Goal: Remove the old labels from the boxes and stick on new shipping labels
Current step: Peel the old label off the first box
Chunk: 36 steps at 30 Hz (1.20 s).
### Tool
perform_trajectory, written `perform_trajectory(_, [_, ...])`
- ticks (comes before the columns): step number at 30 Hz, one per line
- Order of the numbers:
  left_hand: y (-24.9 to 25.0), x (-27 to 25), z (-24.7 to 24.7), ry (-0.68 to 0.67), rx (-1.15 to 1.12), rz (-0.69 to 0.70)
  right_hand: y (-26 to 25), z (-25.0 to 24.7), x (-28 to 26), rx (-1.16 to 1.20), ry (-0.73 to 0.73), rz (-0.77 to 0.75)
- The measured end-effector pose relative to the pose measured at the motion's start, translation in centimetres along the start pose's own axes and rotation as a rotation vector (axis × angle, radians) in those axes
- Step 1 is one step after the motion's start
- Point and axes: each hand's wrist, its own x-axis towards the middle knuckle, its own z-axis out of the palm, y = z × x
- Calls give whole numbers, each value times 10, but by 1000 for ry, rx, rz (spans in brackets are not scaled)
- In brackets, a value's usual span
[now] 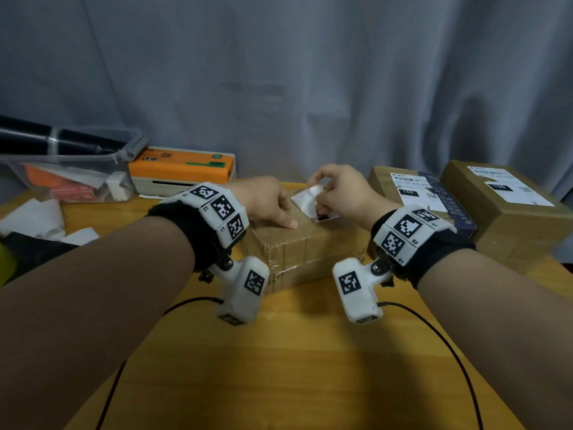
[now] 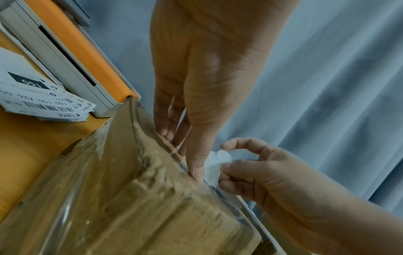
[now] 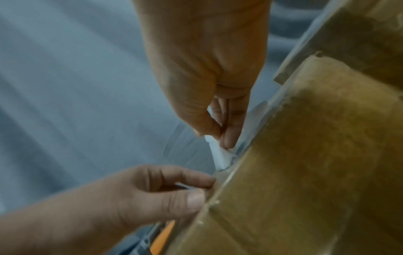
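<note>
A taped cardboard box (image 1: 297,252) sits in the middle of the wooden table (image 1: 310,352). On its top is a white label (image 1: 305,200), partly lifted and curled at one edge. My right hand (image 1: 336,193) pinches that lifted edge between thumb and fingers; the pinch on the label (image 3: 220,155) shows in the right wrist view. My left hand (image 1: 268,203) rests on the box top beside the label, fingers (image 2: 196,165) fairly straight and pressing down on the box (image 2: 152,198) near its edge.
Two more cardboard boxes (image 1: 418,197) (image 1: 508,209) with printed labels stand at the right. An orange label printer (image 1: 183,169) and a clear plastic bin (image 1: 71,169) stand back left, with a stack of printed labels (image 2: 43,100) by the printer. White paper scraps (image 1: 34,218) lie far left.
</note>
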Motion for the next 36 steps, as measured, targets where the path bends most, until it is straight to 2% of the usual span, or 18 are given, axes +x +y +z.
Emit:
perform_trajectory(5, [1, 8, -2, -11, 13, -7, -11, 0, 1, -380, -55, -50])
perform_trajectory(9, [3, 14, 2, -34, 46, -2, -12, 4, 1, -544, -76, -54])
perform_trajectory(17, [0, 18, 8, -9, 130, 2, -7, 5, 9, -478, -35, 20])
perform_trajectory(23, [-1, 19, 8, -16, 109, 23, 1, 0, 9, -394, -14, 69])
perform_trajectory(36, [3, 24, 8, -35, 186, 4, 13, -12, -6, -386, 50, 78])
